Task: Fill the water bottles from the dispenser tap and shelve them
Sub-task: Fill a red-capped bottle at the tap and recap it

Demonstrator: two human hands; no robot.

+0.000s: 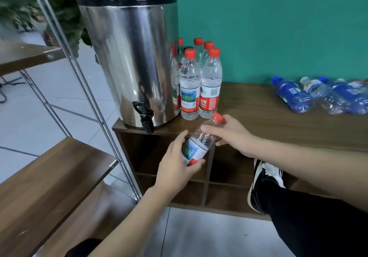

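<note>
Here the left hand (175, 169) wraps the labelled lower body of a tilted, red-capped bottle (199, 145), while the right hand (229, 135) pinches its neck below the cap, just beside the dispenser tap (145, 117). Thin clear plastic, probably light and easily crushed; the label band seems the firmer hold.

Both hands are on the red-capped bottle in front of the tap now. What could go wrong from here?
1. The held bottle is tilted, with the right hand near its cap; once uncapped, it may spill.
2. The tap overhangs the cabinet edge, so a missed fill would likely hit the floor.
3. The standing bottles are packed close by; an elbow could topple them.
</note>
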